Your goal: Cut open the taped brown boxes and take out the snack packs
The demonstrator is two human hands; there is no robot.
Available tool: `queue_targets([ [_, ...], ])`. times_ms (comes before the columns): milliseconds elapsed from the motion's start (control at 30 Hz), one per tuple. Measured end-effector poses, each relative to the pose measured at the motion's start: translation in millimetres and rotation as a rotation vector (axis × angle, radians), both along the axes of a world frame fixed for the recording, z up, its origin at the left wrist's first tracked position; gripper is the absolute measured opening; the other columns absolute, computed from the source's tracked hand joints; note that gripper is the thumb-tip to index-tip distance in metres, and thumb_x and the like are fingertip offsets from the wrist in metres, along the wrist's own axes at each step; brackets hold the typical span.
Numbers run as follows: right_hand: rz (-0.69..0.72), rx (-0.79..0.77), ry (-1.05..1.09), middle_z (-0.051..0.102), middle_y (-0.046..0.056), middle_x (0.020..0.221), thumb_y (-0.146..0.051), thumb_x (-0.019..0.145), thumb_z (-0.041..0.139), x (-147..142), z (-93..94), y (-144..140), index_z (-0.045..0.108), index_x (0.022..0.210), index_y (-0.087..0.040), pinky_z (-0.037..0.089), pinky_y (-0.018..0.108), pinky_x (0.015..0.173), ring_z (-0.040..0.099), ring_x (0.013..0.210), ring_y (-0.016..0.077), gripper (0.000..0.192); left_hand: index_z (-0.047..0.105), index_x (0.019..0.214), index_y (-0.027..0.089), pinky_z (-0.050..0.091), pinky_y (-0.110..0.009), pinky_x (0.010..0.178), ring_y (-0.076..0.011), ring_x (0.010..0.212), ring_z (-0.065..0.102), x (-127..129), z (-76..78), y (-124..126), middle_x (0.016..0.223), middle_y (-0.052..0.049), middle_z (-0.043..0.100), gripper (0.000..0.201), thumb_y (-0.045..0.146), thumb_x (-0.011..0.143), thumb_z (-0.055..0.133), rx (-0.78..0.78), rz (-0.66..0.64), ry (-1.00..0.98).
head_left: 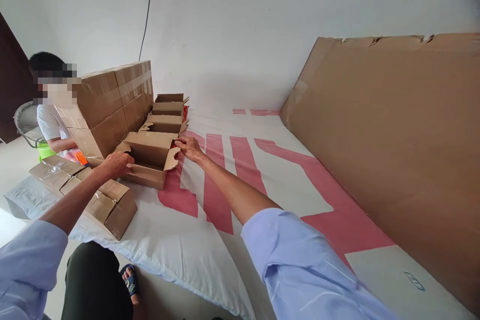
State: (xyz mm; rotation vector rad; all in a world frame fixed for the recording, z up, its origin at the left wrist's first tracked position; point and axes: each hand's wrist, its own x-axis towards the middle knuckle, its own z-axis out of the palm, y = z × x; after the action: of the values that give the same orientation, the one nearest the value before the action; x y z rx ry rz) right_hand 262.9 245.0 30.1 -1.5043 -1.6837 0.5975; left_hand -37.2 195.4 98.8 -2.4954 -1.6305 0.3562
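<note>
The open box (149, 154) lies on the sheet (161, 220) between both hands, its long side running left to right. Its near left edge is gripped by the left hand (119, 164); the right hand (190, 149) is held narrow by the far right corner, its grasp unclear.

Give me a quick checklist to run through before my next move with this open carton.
1. Nearest open carton opened up, facing upward: ok.
2. Left hand at its left end: ok; firmness of hold, cannot tell.
3. Right hand at its far right corner: ok; exactly what the fingertips hold, cannot tell.
4. Right end flap folded in: not ok, it sticks outward.
5. Carton's whole bottom visible: not ok, the near wall hides part.
6. Co-worker's arm apart from both hands: ok, it is beyond the stacked cartons.
</note>
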Motion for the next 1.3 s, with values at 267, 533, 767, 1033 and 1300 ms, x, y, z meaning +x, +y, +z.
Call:
queue_targets([
  [267, 0.011, 0.082, 0.030, 0.082, 0.010, 0.118, -0.034, 0.098, 0.058, 79, -15.8, -158, 0.080, 0.114, -0.022, 0.061, 0.038, 0.094, 0.076, 0.110, 0.0266, 0.029, 0.075, 0.137, 0.028, 0.054, -0.039, 0.108, -0.0333, 0.129, 0.070, 13, -5.5, 15, 0.128, -0.010, 0.078, 0.046, 0.028, 0.092, 0.072, -0.023, -0.031, -0.021],
  [533, -0.357, 0.161, -0.362, 0.078, 0.016, 0.120, -0.051, 0.101, 0.053, 176, -114.9, -338, 0.073, 0.120, -0.023, 0.058, 0.052, 0.095, 0.069, 0.113, 0.0360, 0.040, 0.074, 0.136, 0.029, 0.050, -0.045, 0.113, -0.0365, 0.134, 0.066, 41, 0.0, 18, 0.134, -0.012, 0.076, 0.040, 0.040, 0.099, 0.067, 0.056, 0.046, 0.018],
  [767, -0.545, 0.061, -0.444, 0.076, 0.016, 0.129, -0.051, 0.103, 0.044, 187, -168.9, -378, 0.068, 0.134, -0.020, 0.057, 0.051, 0.090, 0.069, 0.116, 0.0370, 0.050, 0.075, 0.129, 0.022, 0.052, -0.049, 0.109, -0.0398, 0.134, 0.066, 71, 6.6, 29, 0.137, -0.018, 0.074, 0.037, 0.039, 0.099, 0.062, 0.125, 0.160, 0.042],
  [1033, -0.583, 0.170, -0.443, 0.078, 0.018, 0.123, -0.044, 0.104, 0.044, 188, -180.6, -374, 0.071, 0.128, -0.019, 0.057, 0.049, 0.086, 0.070, 0.111, 0.0360, 0.043, 0.072, 0.132, 0.021, 0.056, -0.048, 0.105, -0.0393, 0.137, 0.061, 89, 4.2, 49, 0.145, -0.019, 0.069, 0.038, 0.038, 0.100, 0.062, 0.154, 0.220, -0.006],
  [1300, -0.599, 0.232, -0.509, 0.078, 0.019, 0.114, -0.041, 0.107, 0.041, 186, -178.0, -374, 0.070, 0.127, -0.015, 0.056, 0.047, 0.083, 0.071, 0.108, 0.0360, 0.043, 0.068, 0.137, 0.017, 0.054, -0.051, 0.108, -0.0414, 0.142, 0.058, 115, -4.8, 75, 0.150, -0.024, 0.063, 0.042, 0.034, 0.101, 0.059, 0.181, 0.277, -0.062],
])
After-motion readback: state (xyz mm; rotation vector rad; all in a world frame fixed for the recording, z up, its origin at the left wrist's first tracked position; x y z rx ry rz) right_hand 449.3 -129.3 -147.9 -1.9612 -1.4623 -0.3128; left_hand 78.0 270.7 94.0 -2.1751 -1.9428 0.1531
